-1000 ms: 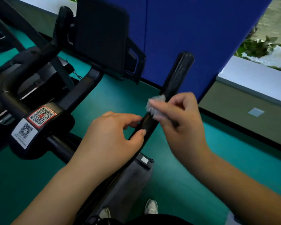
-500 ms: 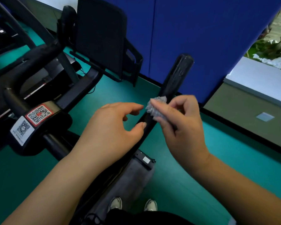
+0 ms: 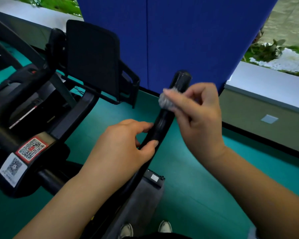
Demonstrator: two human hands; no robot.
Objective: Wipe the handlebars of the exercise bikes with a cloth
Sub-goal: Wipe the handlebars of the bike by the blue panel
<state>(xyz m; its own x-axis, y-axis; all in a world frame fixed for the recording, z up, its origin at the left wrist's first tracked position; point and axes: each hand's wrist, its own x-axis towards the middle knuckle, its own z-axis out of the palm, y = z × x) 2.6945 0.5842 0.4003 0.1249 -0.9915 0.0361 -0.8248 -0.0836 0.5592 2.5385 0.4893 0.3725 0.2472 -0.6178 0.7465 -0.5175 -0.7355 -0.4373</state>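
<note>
Landmark for this report is the black, foam-covered right handlebar grip (image 3: 164, 121) of the near exercise bike, which rises at a slant from lower centre toward the blue fabric partition panel (image 3: 179, 40) behind it.

To the left of that grip stands the rest of the bike front: the black rectangular console pad (image 3: 91, 57) on its bracket, and lower down the black stem carrying a red-and-white QR-code sticker (image 3: 31, 149). The opposite black curved handlebar (image 3: 21, 80) lies well to the left of the grip, with no hand and no cloth on it. Parts of further dark machines show at the far left edge (too cropped to identify). Below the grip is the teal floor (image 3: 197, 195).

The left hand (image 3: 121, 149) steadies the grip at its middle, thumb on the near face and fingertips on the far side, a light pinch rather than a full wrap.

The right hand (image 3: 195, 116) sits just above it on the grip, pinching a small, bunched grey fibrous cloth (image 3: 167, 101) and pressing it against the upper part of the grip, just below the rounded end cap.

Assessment: the wipe of this grip is in progress near its top. The stretch under the left hand cannot have been reached while that hand covers it. The left-side handlebar and any other bikes appear outstanding; no wipe marks are visible to confirm either way.
</note>
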